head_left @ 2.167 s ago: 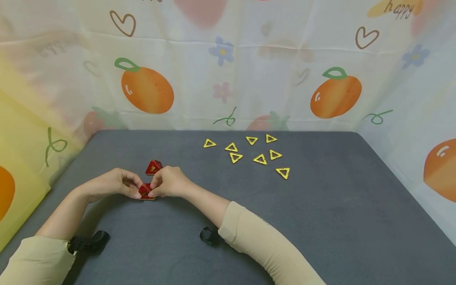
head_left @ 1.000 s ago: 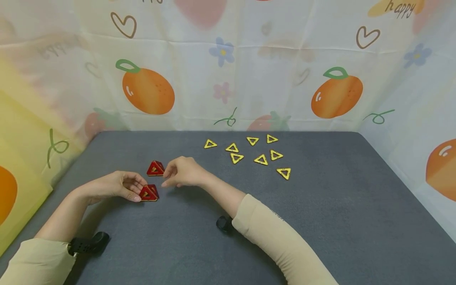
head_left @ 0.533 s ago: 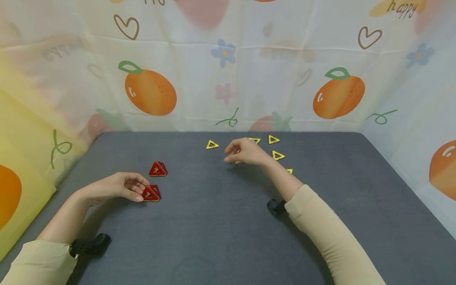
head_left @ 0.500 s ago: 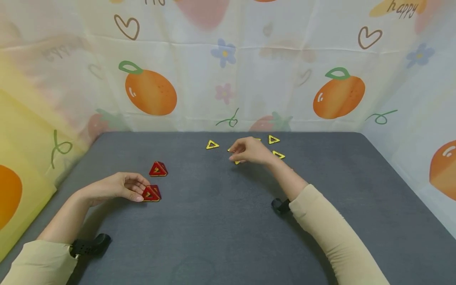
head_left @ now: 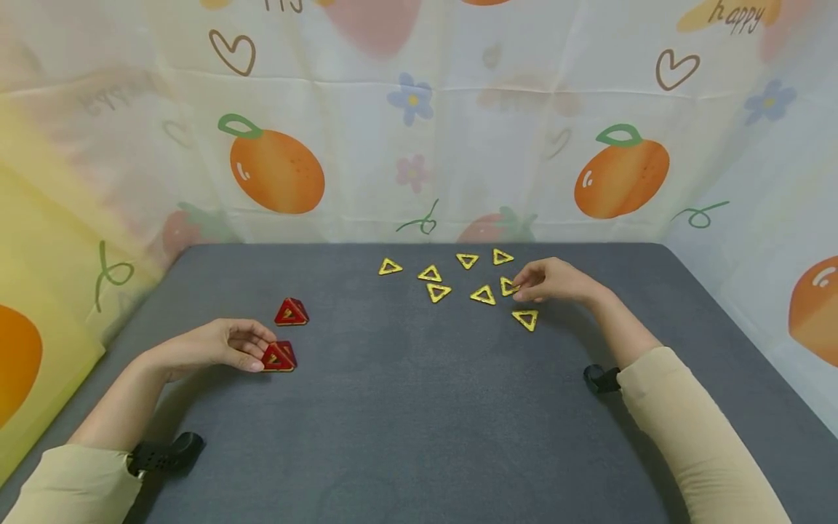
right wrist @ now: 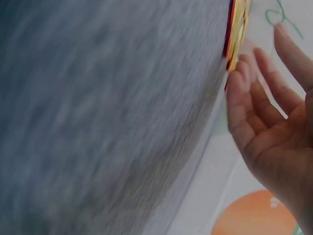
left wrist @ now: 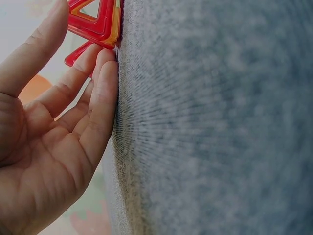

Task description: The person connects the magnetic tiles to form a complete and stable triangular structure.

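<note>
In the head view, my left hand (head_left: pixel 209 346) holds the near red pyramid (head_left: pixel 279 357) of magnetic triangle tiles, its thumb at the front left corner and its fingers behind. The left wrist view shows that red pyramid (left wrist: pixel 100 22) by the thumb and fingertips. Just beyond stands a second red pyramid (head_left: pixel 291 311), apart from my hand. Far to the right, my right hand (head_left: pixel 556 280) is low over the table, thumb and fingers spread at a yellow triangle tile (head_left: pixel 505 287), which its fingertips partly cover. Tile edges (right wrist: pixel 237 34) show beside the right fingertips in the right wrist view.
Several more yellow triangle tiles lie flat towards the back of the dark grey table (head_left: pixel 406 422), one of them a near tile (head_left: pixel 525 319) just in front of my right hand. A patterned cloth (head_left: pixel 452 160) hangs behind the table.
My right hand has let go of the near pyramid and moved right across the table, past the yellow tiles to their right side. My left hand has stayed at the near pyramid.
</note>
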{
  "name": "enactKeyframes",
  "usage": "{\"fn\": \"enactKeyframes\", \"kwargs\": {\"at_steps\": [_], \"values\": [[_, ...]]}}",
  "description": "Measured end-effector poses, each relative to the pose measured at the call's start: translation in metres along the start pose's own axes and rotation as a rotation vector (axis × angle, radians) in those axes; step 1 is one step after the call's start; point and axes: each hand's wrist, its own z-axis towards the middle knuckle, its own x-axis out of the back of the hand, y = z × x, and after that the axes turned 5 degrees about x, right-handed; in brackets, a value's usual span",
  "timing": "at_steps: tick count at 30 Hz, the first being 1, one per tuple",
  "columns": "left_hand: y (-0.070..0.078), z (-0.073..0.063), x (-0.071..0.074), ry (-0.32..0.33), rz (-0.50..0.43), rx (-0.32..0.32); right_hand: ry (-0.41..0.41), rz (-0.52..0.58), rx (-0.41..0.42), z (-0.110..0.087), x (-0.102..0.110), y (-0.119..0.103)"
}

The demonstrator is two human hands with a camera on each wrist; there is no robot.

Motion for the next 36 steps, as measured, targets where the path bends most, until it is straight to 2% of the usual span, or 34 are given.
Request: {"fn": "enactKeyframes", "kwargs": {"at_steps": [6, 13, 21, 24, 28, 32, 36], "values": [[-0.001, -0.001, -0.001, 0.002, -0.011, -0.006, -0.081, 0.02, -0.037, -0.008, 0.006, 0.012], [-0.001, -0.003, -0.002, -0.015, -0.041, -0.011, -0.16, 0.009, 0.008, -0.007, 0.006, 0.017], [-0.001, -0.004, -0.001, 0.042, -0.016, -0.009, -0.193, -0.018, 0.033, -0.006, 0.003, 0.013], [-0.001, -0.004, 0.0, 0.082, -0.007, -0.019, -0.192, -0.038, 0.026, -0.006, 0.003, 0.012], [0.001, -0.007, 0.002, 0.168, 0.014, -0.041, -0.194, -0.064, 0.026, -0.005, 0.002, 0.01], [0.007, -0.009, 0.003, 0.281, 0.06, -0.051, -0.196, -0.082, 0.026, -0.006, 0.002, 0.01], [0.017, -0.01, 0.005, 0.406, 0.063, -0.061, -0.204, -0.084, 0.016, -0.005, 0.002, 0.009]]}}
